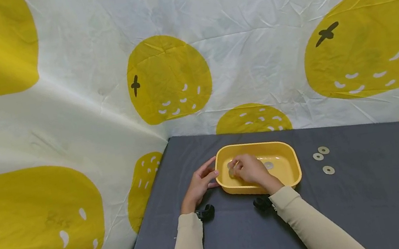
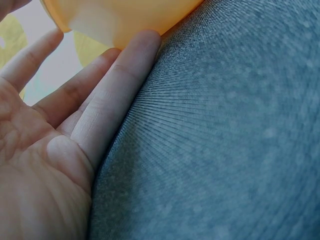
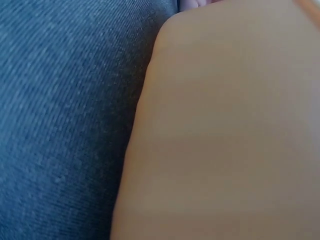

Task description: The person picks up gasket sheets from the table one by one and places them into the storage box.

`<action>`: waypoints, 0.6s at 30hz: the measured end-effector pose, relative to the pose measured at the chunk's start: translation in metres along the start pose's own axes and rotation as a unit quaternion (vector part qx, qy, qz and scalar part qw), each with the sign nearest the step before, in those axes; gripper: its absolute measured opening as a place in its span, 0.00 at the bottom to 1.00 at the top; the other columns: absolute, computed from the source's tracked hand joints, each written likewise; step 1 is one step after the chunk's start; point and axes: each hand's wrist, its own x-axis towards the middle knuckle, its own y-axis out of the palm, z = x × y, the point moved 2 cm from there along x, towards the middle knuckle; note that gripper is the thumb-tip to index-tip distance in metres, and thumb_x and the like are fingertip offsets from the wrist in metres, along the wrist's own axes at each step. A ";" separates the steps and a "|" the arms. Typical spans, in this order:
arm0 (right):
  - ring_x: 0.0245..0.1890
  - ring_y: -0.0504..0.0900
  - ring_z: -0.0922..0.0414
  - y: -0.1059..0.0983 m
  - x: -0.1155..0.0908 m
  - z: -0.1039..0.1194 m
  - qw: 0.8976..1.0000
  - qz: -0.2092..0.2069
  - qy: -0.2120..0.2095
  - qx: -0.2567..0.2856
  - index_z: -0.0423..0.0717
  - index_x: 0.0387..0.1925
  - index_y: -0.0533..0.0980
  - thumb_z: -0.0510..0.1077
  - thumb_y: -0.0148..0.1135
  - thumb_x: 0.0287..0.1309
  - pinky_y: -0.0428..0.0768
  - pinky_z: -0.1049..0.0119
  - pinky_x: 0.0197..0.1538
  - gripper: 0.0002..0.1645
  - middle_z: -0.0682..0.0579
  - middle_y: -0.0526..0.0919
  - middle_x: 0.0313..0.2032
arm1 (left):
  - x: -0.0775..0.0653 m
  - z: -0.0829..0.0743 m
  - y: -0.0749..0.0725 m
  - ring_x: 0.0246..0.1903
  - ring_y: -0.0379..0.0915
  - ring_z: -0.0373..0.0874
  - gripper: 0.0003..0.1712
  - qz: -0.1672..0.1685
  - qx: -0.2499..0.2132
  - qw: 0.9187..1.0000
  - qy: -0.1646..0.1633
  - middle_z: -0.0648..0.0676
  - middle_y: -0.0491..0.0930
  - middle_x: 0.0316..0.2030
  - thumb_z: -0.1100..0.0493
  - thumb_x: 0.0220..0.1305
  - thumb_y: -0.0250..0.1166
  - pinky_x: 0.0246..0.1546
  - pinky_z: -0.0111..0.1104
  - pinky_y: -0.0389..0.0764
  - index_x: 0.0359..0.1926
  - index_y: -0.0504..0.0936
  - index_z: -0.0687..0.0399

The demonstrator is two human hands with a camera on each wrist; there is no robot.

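A yellow rectangular tray (image 1: 291,166) stands on the dark cloth. My left hand (image 1: 199,187) is at its left end; in the left wrist view its fingers (image 2: 107,100) reach out straight and touch the outer wall of the tray. My right hand (image 1: 251,169) reaches over the near rim into the tray, thumb and fingertips pinching a flat grey metal washer (image 1: 231,172) by the left inner side. Another washer (image 1: 268,165) lies on the tray floor, right of this hand. The tray's near wall (image 3: 215,125) fills most of the right wrist view, which hides the right fingers.
Three round washers with centre holes lie on the dark tablecloth (image 1: 378,182) to the right of the tray: a far one (image 1: 323,150), a middle one (image 1: 318,157) and a near one (image 1: 328,170). White fabric (image 1: 260,60) printed with yellow fruit hangs behind and at left.
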 end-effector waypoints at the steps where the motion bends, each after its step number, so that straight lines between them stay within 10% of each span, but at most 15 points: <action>1: 0.23 0.77 0.58 0.000 0.000 0.000 1.000 0.001 -0.001 -0.012 0.45 0.41 0.86 0.37 0.67 0.59 0.73 0.67 0.29 0.08 0.52 0.88 0.30 | 0.000 0.000 0.000 0.53 0.80 0.47 0.33 -0.001 0.000 1.000 -0.001 0.65 0.77 0.60 0.53 0.71 0.66 0.49 0.44 0.88 0.74 0.70 0.34; 18: 0.29 0.79 0.57 0.006 0.003 -0.002 0.997 0.012 0.017 -0.072 0.46 0.40 0.85 0.42 0.72 0.58 0.76 0.64 0.34 0.08 0.52 0.84 0.30 | 0.001 0.004 0.000 0.59 0.78 0.56 0.32 -0.007 0.014 1.000 -0.003 0.63 0.76 0.64 0.52 0.72 0.66 0.50 0.43 0.88 0.74 0.70 0.33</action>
